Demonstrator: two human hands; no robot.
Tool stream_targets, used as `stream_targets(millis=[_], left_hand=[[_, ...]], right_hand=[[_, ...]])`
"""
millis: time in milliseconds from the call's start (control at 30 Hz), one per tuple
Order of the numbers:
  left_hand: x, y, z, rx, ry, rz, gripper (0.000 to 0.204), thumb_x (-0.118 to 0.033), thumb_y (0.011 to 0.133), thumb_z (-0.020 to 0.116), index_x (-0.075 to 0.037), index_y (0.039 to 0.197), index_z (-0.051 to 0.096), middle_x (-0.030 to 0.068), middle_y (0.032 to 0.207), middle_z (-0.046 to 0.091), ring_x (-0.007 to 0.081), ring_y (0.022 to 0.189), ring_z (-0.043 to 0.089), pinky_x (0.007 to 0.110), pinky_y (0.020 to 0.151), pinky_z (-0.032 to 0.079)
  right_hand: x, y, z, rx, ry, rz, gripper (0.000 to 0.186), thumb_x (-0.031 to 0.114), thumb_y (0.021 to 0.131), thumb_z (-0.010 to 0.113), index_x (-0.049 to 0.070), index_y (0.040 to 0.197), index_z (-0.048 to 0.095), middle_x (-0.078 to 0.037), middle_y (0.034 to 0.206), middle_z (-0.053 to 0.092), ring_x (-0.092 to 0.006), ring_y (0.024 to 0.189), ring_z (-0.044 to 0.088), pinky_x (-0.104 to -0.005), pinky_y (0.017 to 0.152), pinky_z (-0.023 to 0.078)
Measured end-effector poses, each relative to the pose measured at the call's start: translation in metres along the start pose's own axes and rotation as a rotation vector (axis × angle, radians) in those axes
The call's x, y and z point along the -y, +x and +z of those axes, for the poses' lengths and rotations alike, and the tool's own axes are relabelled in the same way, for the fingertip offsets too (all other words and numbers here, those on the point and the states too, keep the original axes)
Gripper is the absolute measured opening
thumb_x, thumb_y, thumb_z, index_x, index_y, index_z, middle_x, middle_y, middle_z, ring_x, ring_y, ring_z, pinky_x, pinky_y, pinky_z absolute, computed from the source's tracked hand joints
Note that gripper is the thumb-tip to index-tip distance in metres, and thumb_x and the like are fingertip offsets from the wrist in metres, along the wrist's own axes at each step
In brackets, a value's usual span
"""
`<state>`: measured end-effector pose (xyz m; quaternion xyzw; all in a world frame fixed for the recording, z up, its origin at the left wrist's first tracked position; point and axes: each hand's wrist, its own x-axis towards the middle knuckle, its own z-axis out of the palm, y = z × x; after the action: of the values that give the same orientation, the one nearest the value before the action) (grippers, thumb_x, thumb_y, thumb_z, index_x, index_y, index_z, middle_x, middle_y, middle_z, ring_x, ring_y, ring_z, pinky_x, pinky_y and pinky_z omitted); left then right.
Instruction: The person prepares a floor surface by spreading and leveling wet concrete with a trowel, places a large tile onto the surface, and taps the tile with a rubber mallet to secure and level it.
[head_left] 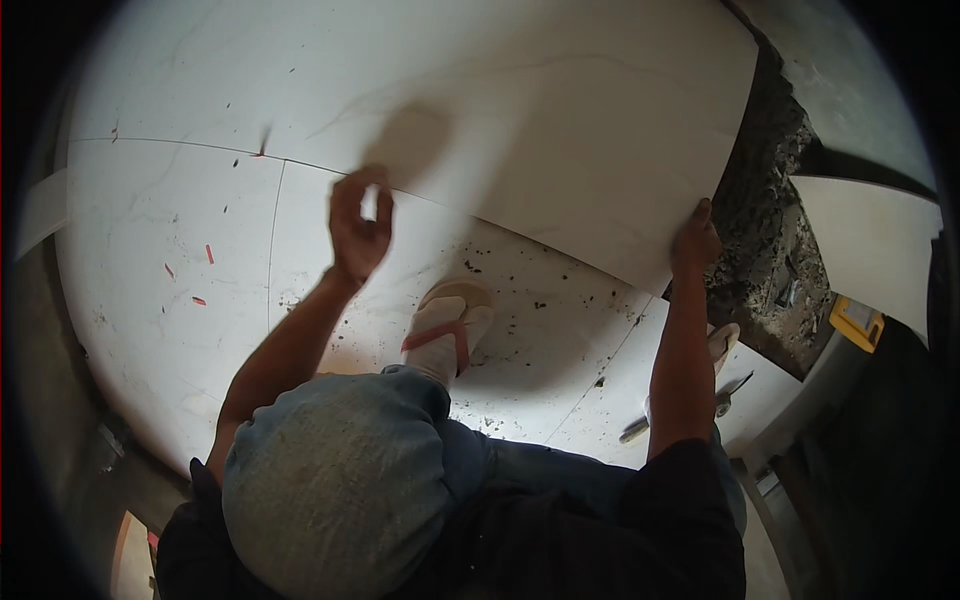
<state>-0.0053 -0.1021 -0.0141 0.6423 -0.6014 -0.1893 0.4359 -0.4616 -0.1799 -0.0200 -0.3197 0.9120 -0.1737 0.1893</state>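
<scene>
A sandalled foot (450, 325) rests on the floor tiles (520, 335) near the centre, with a thin-bladed tool (737, 384) toward 4 o'clock. At 10 o'clock the left hand (360, 228) is raised, its fingers curled around a gap, though I cannot tell whether the tips meet; between 2 and 3, the right hand (695, 243) is clamped on the edge of a large white tile (590, 130), which spreads toward 12 and 1, beside rough grey mortar (765, 235).

Before me, the right hand (697, 242) touches the edge of one large tile (600, 130); the left hand (361, 228) hovers, curled.
</scene>
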Motion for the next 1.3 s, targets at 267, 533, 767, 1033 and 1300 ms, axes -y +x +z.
stream_targets(millis=[267, 533, 767, 1033, 1300], left_hand=[[0.098, 0.123, -0.018, -0.017, 0.707, -0.339, 0.065, -0.046, 0.092, 0.044, -0.008, 0.144, 0.030, 0.0141, 0.149, 0.030, 0.0313, 0.139, 0.023, 0.048, 0.112, 0.018], [0.100, 0.114, -0.009, 0.142, 0.956, -0.298, 0.064, -0.045, 0.095, 0.035, -0.008, 0.146, 0.024, 0.0107, 0.153, 0.022, 0.0275, 0.142, 0.017, 0.048, 0.114, 0.011], [0.093, 0.105, -0.007, 0.152, 0.871, 0.026, 0.067, -0.049, 0.096, 0.034, -0.007, 0.147, 0.022, 0.0152, 0.152, 0.024, 0.0340, 0.140, 0.021, 0.053, 0.112, 0.015], [0.062, 0.084, 0.011, 0.262, 0.959, 0.265, 0.066, -0.051, 0.097, 0.029, -0.009, 0.148, 0.021, 0.0189, 0.153, 0.018, 0.0389, 0.140, 0.020, 0.065, 0.104, 0.023], [-0.006, 0.068, 0.035, 0.698, 0.806, 0.571, 0.069, -0.040, 0.094, 0.042, -0.009, 0.150, 0.015, 0.0185, 0.156, 0.008, 0.0408, 0.141, 0.015, 0.068, 0.104, 0.016]], right_hand=[[0.015, -0.021, 0.015, -0.183, -0.193, 0.063, 0.059, 0.047, 0.094, 0.043, -0.009, 0.105, 0.058, -0.026, 0.102, 0.061, -0.0410, 0.095, 0.060, -0.0471, 0.084, 0.047], [0.058, -0.034, -0.003, -0.577, -0.141, -0.486, 0.056, 0.027, 0.083, 0.063, -0.005, 0.123, 0.039, -0.026, 0.123, 0.041, -0.0420, 0.118, 0.041, -0.0518, 0.096, 0.037], [0.095, -0.078, 0.065, -0.004, -0.460, -0.609, 0.073, 0.055, 0.093, 0.033, 0.011, 0.149, 0.018, -0.024, 0.153, 0.008, -0.0394, 0.143, 0.003, -0.0604, 0.111, 0.000], [0.099, -0.151, 0.079, 0.155, -0.352, -0.518, 0.072, 0.053, 0.092, 0.035, 0.012, 0.149, 0.019, -0.023, 0.154, 0.007, -0.0399, 0.142, 0.004, -0.0623, 0.110, 0.000], [0.101, -0.185, 0.065, 0.198, -0.239, -0.517, 0.074, 0.051, 0.088, 0.047, 0.013, 0.147, 0.025, -0.020, 0.154, 0.008, -0.0377, 0.143, 0.004, -0.0614, 0.111, 0.002]])
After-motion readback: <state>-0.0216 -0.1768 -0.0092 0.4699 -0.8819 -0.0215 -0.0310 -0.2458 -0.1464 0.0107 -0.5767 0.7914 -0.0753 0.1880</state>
